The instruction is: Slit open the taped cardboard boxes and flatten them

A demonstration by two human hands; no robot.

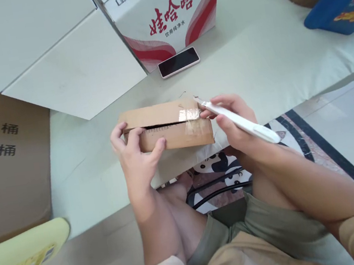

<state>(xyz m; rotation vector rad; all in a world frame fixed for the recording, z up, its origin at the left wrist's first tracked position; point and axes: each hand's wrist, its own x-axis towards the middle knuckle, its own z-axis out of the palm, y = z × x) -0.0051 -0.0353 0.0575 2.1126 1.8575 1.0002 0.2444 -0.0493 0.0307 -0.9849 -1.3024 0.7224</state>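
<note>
A small brown cardboard box (177, 136) is in front of me at the table's near edge. A dark gap runs along its top between two flaps, and shiny clear tape (189, 114) covers the seam at its right end. My left hand (139, 155) grips the box's left end, fingers over the top and thumb along the front. In my right hand (234, 118) is a white utility knife (243, 123). Its tip points up and left, close to the box's taped right end; whether it touches the cardboard I cannot tell.
A phone (179, 63) lies beyond the box, against a white and red carton (174, 19). Large white boxes (73, 72) stand at the left, above a big brown carton (11, 173). A yellow-green container (29, 250) is at lower left, a blue bin (340, 8) at upper right.
</note>
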